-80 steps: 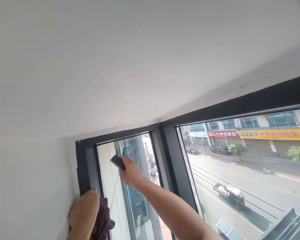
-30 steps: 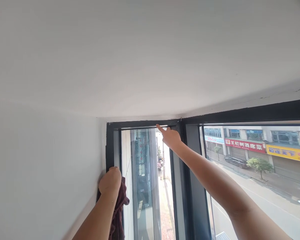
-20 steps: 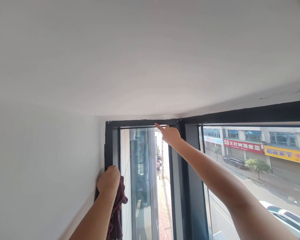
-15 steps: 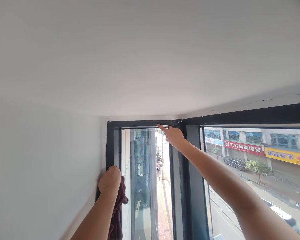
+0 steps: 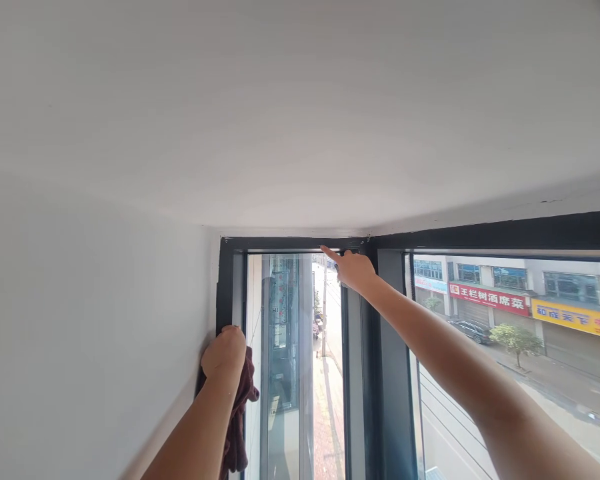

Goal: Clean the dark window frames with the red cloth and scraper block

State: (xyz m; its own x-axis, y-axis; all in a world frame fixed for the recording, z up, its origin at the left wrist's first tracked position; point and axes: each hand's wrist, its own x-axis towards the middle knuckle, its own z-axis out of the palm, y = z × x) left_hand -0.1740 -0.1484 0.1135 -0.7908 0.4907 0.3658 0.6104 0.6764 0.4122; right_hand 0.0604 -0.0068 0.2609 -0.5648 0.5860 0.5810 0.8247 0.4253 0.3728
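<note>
My left hand (image 5: 223,352) is closed around a dark maroon cloth (image 5: 240,413), at the left upright of the dark window frame (image 5: 225,287). Folds of the cloth hang below the hand, along the edge of the glass. Higher up, my right hand (image 5: 355,269) reaches to the frame's top bar (image 5: 290,244) near the corner. Its index finger is stretched out, with the tip at the bar's lower edge. The other fingers are partly bent and partly hidden; I see nothing held in them.
A white wall (image 5: 90,320) stands close on the left, and the white ceiling (image 5: 300,113) spans above. Right of the dark corner post (image 5: 373,373), a wider window looks onto a street with shop signs (image 5: 490,299), a small tree (image 5: 517,339) and a parked car (image 5: 471,329).
The view has shifted slightly, so the frame and both hands appear a little higher and further right. Both hands keep nearly the same places on the frame.
</note>
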